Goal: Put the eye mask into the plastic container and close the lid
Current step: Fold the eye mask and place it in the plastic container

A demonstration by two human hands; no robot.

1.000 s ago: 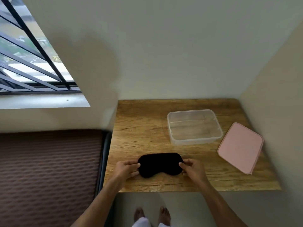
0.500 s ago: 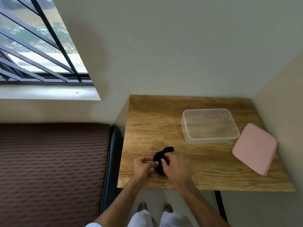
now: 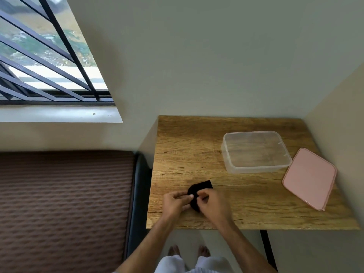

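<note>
The black eye mask [image 3: 199, 189] lies folded over near the front left of the wooden table [image 3: 189, 150]. My left hand [image 3: 175, 202] pinches its left edge and my right hand [image 3: 213, 203] grips it from the right, covering part of it. The clear plastic container [image 3: 256, 152] stands open with nothing inside, farther back and to the right. Its pink lid [image 3: 310, 178] lies flat on the table to the right of the container, apart from it.
The table sits in a corner, with walls behind and on the right. A brown ribbed mattress [image 3: 65, 209] lies to the left, below a barred window [image 3: 43, 56]. My bare feet [image 3: 187, 251] show under the table's front edge.
A second ago the mask lay spread flat between my hands. My hands have come together and folded it in half. The view has shifted so the table sits farther right.
</note>
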